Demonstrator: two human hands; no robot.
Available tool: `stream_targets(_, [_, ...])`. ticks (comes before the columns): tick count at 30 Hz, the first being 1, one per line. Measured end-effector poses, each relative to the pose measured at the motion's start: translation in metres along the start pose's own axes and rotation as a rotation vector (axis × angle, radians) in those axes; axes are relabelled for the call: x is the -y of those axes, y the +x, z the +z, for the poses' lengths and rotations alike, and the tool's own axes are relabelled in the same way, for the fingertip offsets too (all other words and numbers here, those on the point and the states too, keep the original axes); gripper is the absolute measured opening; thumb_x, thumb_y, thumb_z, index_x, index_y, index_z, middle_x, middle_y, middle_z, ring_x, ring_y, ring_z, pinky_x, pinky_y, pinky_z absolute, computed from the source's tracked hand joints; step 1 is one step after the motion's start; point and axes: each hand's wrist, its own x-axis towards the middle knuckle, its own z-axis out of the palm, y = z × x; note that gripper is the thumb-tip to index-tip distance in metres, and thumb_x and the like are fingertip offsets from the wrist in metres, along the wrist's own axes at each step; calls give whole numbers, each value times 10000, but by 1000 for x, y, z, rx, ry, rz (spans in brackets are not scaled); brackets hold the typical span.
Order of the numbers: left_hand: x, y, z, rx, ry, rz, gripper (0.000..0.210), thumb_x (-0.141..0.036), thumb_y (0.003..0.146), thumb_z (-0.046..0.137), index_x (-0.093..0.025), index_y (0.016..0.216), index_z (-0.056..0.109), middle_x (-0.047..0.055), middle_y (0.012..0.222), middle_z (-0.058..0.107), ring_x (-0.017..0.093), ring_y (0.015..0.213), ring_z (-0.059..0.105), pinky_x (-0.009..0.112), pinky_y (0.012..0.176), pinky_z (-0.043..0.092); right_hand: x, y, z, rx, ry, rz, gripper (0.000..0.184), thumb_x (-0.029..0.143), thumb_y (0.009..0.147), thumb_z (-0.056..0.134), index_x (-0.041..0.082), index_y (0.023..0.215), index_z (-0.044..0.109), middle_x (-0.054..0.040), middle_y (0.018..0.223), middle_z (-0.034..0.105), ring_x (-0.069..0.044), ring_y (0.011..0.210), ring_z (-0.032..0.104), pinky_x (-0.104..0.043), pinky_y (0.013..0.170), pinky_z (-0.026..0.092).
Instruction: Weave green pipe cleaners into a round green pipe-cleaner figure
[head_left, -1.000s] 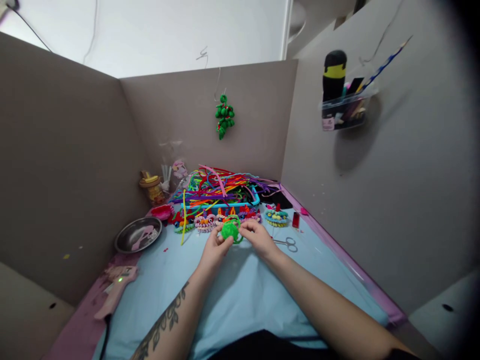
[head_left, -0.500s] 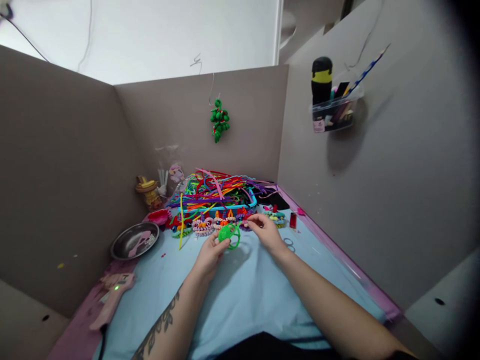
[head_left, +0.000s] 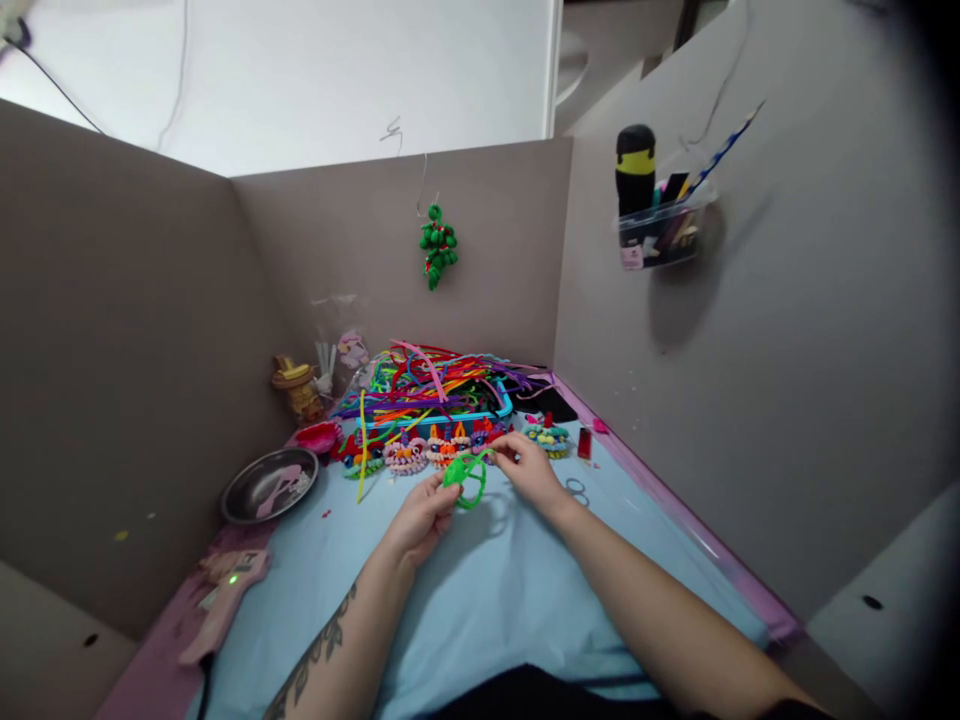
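Note:
Above the blue cloth (head_left: pixel 315 600), my left hand (head_left: pixel 424 515) pinches a bright green pipe-cleaner piece (head_left: pixel 454 473), a rounded coil with open loops on its right side. My right hand (head_left: pixel 529 470) is closed at the tip of a green strand that runs out from that piece; its fingertips pinch the end. Just behind my hands stands a row of small coiled pipe-cleaner figures (head_left: pixel 405 455) in pink, orange, purple and green. A grey pair of scissors (head_left: pixel 577 491) lies to the right of my right wrist, partly hidden by it.
Behind the figures, a blue tray (head_left: pixel 504 400) overflows with coloured pipe cleaners (head_left: pixel 427 375). At left are a metal bowl (head_left: pixel 251 508) and a pink glue gun (head_left: pixel 229 605) with a green light. A clear bin (head_left: pixel 667 235) hangs on the right wall, a green ornament (head_left: pixel 437 245) on the back wall.
The green piece has turned and shifted slightly right in my left hand. My right hand has moved a little down and left, and the strand between my hands now shows more plainly.

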Motion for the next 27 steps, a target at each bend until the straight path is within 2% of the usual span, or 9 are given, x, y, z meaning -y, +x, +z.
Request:
stream_targets(7, [-2,2,-6,-64,106,29,431,-310,598,761,-136,959,602,-73,537,383,12,401,197,181,368,95,5,-1,-4,-51,57,-19,134,192,731,533,194,708,664,-33,715,619,-156,680,554,-277,641,439])
stream_targets(12, [-3,1,-6,-68,161,48,447,-344,598,755,-139,967,606,-73,520,381,21,409,180,198,380,79,8,-3,-1,-42,164,74,112,246,707,577,186,724,670,-39,730,641,-160,674,560,-283,635,445])
stream_targets(20, [-2,1,-4,-22,185,22,443,-349,583,762,-132,940,615,-46,566,450,18,417,212,200,385,80,14,-5,7,86,472,264,206,346,645,652,165,743,648,8,606,583,-111,537,489,-236,512,398])
stream_targets(24, [-3,0,-2,-7,205,13,423,-354,578,765,-125,901,617,-45,554,464,19,408,211,210,385,79,11,-5,9,192,526,246,202,352,626,673,160,682,638,2,631,594,-119,574,506,-241,545,400])
stream_targets(27, [-3,-1,-1,-14,223,19,435,-344,595,759,-126,940,608,-32,582,496,22,411,230,217,394,80,6,-5,11,234,477,212,192,348,644,666,162,689,653,-8,675,596,-136,641,528,-263,614,420])
